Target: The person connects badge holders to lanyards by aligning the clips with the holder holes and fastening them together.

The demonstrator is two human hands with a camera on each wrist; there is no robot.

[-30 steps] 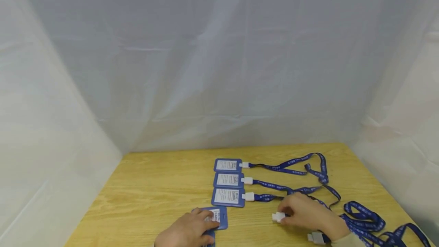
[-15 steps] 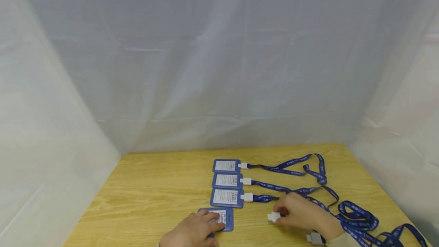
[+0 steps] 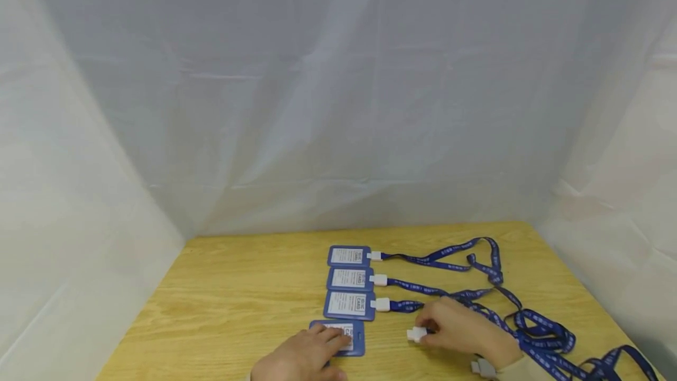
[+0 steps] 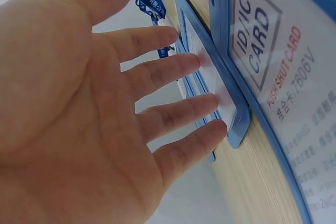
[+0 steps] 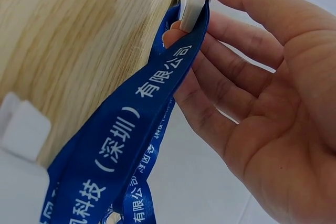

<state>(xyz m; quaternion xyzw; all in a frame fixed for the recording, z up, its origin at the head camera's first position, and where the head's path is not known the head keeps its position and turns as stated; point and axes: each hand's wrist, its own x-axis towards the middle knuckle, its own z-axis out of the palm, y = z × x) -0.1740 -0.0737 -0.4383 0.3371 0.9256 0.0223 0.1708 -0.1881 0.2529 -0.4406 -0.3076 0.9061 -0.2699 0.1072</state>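
My left hand (image 3: 301,356) rests its fingertips on a blue ID card holder (image 3: 359,340) lying flat on the table. Straight, spread fingers (image 4: 168,114) touch that holder's face in the left wrist view. A second card holder (image 4: 299,72) lies nearer, mostly hidden by the hand in the head view. To the right, my right hand (image 3: 462,329) pinches the white plastic clip (image 3: 416,334) of a blue lanyard between thumb and fingers. The lanyard's printed strap (image 5: 131,114) trails back from the clip, which is apart from the touched holder.
Behind the hands lie three card holders (image 3: 349,304) in a column, each joined by a white clip to a blue lanyard (image 3: 449,250). More loose lanyards (image 3: 547,334) tangle at the right, with another white clip (image 3: 482,367) near the right wrist. White sheeting (image 3: 338,104) encloses the wooden table (image 3: 227,287).
My left hand has slid the card holder to the right. My right hand has moved slightly left with the clip, narrowing the gap between the two.
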